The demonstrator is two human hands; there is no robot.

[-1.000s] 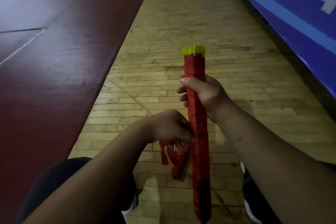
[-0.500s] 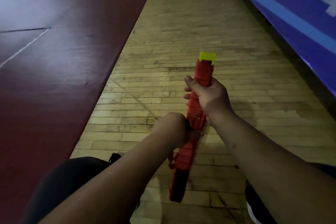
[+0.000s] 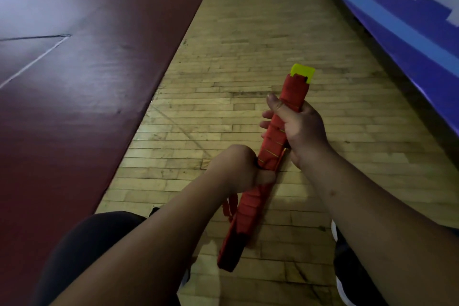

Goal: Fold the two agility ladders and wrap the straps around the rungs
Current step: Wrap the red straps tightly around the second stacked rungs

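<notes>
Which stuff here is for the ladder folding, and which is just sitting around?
For the job: ladder bundle, yellow rung ends, loose strap, left hand, right hand, both gripping it.
Just around: red mat, blue banner, wooden floor.

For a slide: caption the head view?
Left hand and right hand grip a strap-wrapped folded agility ladder above the wooden floor.

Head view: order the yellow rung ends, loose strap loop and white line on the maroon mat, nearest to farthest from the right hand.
1. Yellow rung ends: atop the ladder bundle, above the right hand.
2. Loose strap loop: below the left hand.
3. White line: far left, on the mat.
</notes>
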